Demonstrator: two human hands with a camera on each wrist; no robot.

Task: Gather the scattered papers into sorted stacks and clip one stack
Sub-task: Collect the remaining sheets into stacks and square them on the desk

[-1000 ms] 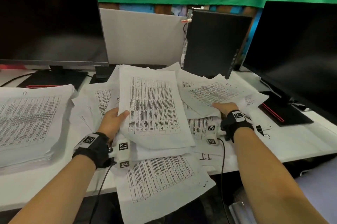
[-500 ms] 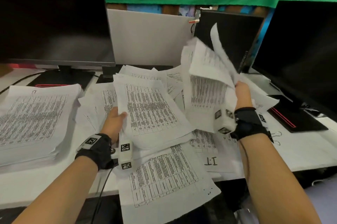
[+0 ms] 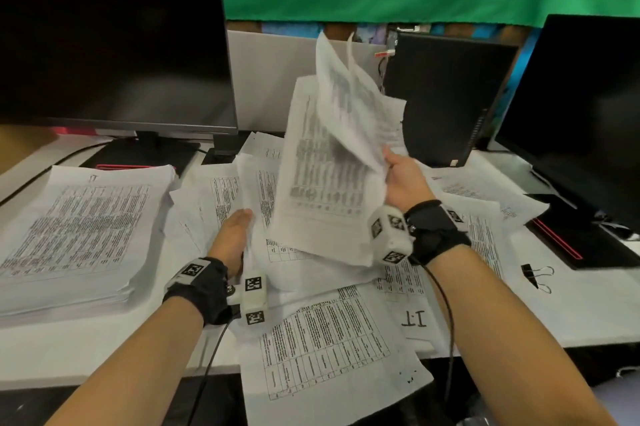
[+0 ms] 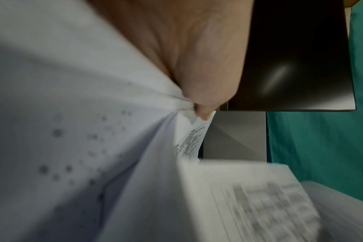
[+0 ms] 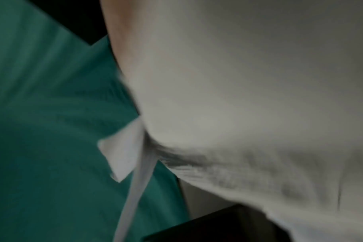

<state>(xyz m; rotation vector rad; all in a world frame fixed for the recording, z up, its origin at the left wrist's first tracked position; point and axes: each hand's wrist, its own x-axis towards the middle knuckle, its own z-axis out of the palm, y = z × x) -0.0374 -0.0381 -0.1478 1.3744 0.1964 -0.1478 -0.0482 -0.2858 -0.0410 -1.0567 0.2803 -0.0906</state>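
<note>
My right hand [image 3: 398, 179] grips a bundle of printed sheets [image 3: 329, 166], lifted upright over the middle of the desk; the same bundle [image 5: 249, 98] fills the blurred right wrist view. My left hand [image 3: 233, 235] holds the left edge of another set of sheets [image 3: 256, 197] lying on the pile, and in the left wrist view the left hand [image 4: 199, 108] pinches paper [image 4: 93, 131]. Loose printed pages [image 3: 322, 349] lie scattered over the desk's front edge. A tall neat stack [image 3: 76, 228] stands at the left. A black binder clip [image 3: 535, 278] lies at the right.
A dark monitor [image 3: 114, 44] stands at the back left and another monitor [image 3: 585, 114] at the right. A black computer case [image 3: 446, 96] and a grey panel [image 3: 273, 79] stand behind the papers. The white desk [image 3: 588, 311] shows bare beside the clip.
My right hand has picked a bundle of sheets up off the right side of the pile and swung it upright toward the middle. The left hand has kept its hold.
</note>
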